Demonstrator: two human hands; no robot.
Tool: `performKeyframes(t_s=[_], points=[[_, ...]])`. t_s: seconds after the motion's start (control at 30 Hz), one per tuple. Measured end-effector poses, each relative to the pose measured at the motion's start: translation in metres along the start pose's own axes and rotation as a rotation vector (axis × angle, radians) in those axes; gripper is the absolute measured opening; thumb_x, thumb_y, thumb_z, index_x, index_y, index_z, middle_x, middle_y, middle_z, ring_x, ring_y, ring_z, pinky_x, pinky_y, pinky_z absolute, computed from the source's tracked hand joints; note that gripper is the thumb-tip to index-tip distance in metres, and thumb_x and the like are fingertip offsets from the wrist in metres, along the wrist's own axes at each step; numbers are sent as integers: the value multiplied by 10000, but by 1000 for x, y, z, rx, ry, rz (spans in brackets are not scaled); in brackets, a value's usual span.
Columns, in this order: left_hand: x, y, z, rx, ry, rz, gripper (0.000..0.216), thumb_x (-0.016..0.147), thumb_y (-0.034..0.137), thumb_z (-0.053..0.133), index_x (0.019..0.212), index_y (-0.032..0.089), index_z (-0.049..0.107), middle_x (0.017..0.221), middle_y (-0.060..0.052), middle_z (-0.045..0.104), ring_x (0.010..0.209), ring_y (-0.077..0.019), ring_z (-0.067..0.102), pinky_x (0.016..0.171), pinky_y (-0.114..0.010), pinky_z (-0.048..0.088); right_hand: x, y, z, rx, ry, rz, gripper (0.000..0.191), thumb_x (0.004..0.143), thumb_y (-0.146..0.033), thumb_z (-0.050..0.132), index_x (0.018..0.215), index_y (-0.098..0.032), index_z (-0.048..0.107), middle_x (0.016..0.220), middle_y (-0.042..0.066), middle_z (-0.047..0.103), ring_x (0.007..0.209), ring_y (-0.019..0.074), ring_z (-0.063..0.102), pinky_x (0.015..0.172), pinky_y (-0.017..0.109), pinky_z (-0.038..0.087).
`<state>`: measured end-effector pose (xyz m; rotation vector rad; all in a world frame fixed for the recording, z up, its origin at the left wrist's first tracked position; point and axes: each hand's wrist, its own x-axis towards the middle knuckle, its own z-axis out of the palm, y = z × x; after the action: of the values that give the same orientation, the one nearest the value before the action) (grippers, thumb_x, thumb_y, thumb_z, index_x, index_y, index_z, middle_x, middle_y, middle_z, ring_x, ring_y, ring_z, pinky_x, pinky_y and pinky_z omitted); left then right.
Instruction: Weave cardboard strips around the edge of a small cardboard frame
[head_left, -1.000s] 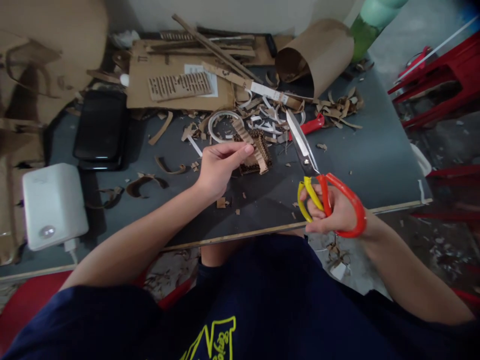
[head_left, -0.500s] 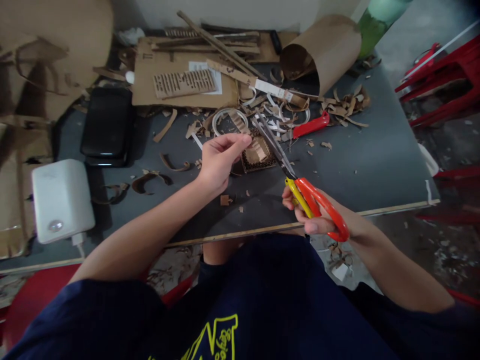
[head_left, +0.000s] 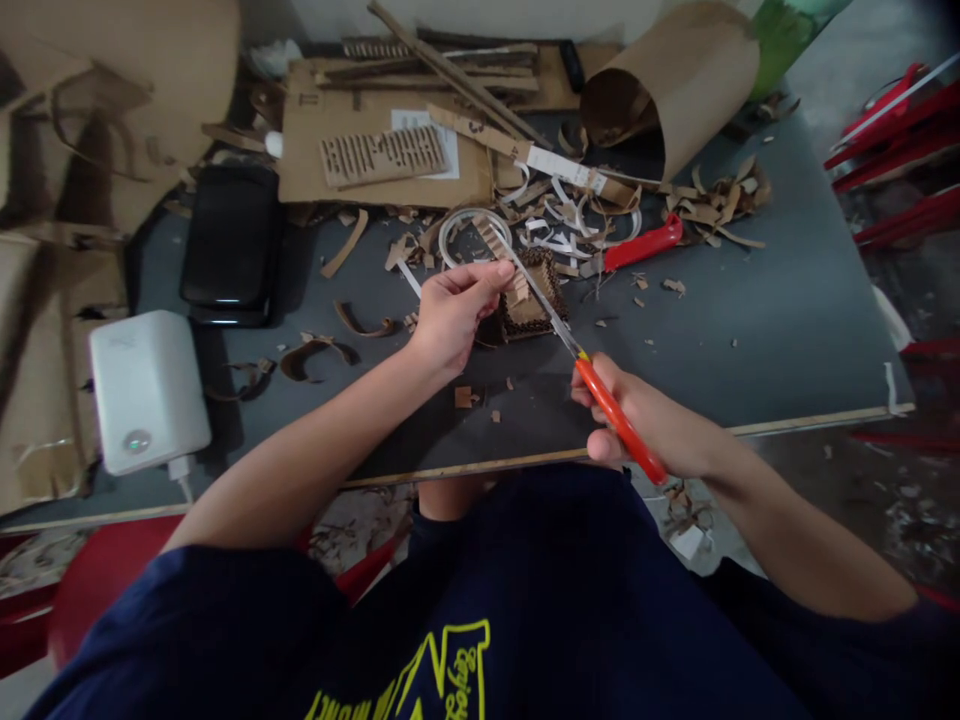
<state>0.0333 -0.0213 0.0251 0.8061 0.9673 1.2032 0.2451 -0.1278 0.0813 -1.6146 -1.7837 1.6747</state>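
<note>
My left hand pinches a narrow strip of corrugated cardboard between thumb and fingers. My right hand is wrapped round the orange handle of a pair of scissors, seen edge-on. The blades lie along the right side of the strip, by my left fingertips; whether they touch it I cannot tell. Below the blades on the table rests a small square cardboard box with a corrugated rim. A roll of white tape lies just behind my left hand.
A red-handled cutter lies to the right among paper scraps. At the back are a cardboard sheet, a ridged cardboard piece and a cardboard tube. To the left are a black case and a white power bank.
The scissors have turned from showing both handles to edge-on, with their blades brought against the line of the strip. The whole view has shifted slightly.
</note>
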Motion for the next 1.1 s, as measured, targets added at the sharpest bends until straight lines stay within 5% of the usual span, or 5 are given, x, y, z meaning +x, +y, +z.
performKeyframes(t_s=[0.33, 0.67, 0.8, 0.9, 1.1], points=[[0, 0, -2, -65, -31, 0, 140, 753, 211, 877, 669, 193, 767, 620, 18, 657, 499, -20, 472, 474, -153, 382, 6, -1, 15, 195, -2, 98, 259, 926, -463, 552, 857, -236, 447, 602, -80, 444, 450, 59, 318, 449, 251, 291], [1, -2, -2, 10, -17, -18, 143, 751, 235, 872, 674, 185, 763, 629, 9, 655, 490, -28, 456, 469, -166, 371, 3, 3, 16, 179, 79, 110, 336, 924, -534, 602, 846, -230, 482, 543, -97, 386, 436, 61, 334, 463, 257, 256], [9, 3, -6, 101, -42, -31, 292, 766, 397, 853, 653, 167, 714, 639, -16, 652, 525, -57, 520, 466, -163, 383, -1, 9, 16, 196, 87, 116, 345, 923, -547, 598, 859, -230, 476, 567, -96, 370, 456, 61, 320, 467, 253, 251], [14, 10, -13, 173, -60, 64, 404, 769, 515, 828, 636, 163, 681, 638, -27, 634, 543, -79, 554, 474, -178, 383, -6, 12, 15, 201, 70, 112, 349, 915, -555, 607, 870, -230, 486, 594, -86, 396, 479, 69, 347, 470, 250, 268], [13, 18, -25, 291, -111, 241, 353, 756, 484, 853, 655, 178, 709, 619, -16, 615, 491, -69, 486, 457, -199, 352, -11, 6, 17, 168, 64, 123, 331, 916, -529, 627, 864, -230, 498, 602, -91, 392, 484, 63, 363, 481, 239, 281]])
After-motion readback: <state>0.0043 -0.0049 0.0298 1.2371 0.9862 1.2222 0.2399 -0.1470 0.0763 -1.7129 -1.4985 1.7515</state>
